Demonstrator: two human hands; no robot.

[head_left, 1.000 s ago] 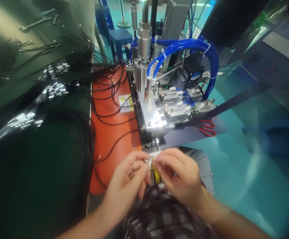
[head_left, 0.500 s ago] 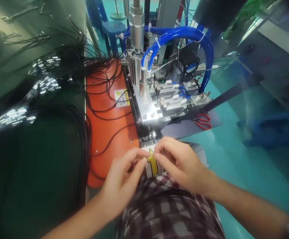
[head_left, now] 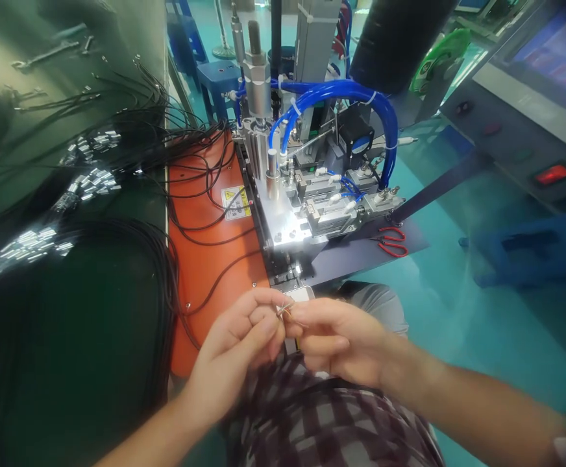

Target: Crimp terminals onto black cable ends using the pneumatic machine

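My left hand (head_left: 241, 344) pinches the end of a dark cable, where several thin bare-looking wires (head_left: 287, 309) fan out from the tip. Thumb and fingers of my right hand (head_left: 344, 334) are closed on these fine wires from the other side. Both hands meet just above my lap, in front of the machine's near edge. Black cable runs across the orange cover (head_left: 219, 266) toward my left hand; its last stretch is hidden behind the fingers.
The metal press machine (head_left: 283, 214) with blue air hoses (head_left: 341, 87) stands ahead. Red-handled scissors (head_left: 394, 241) lie right of it. Bundled black cables (head_left: 151, 253) with shiny ends cover the left table. At right is a control box with a red switch (head_left: 553, 174).
My right hand has lowered and turned, its fingers now curled close against the left hand. The wire ends are spread apart more. The view has shifted slightly, showing more of the control box.
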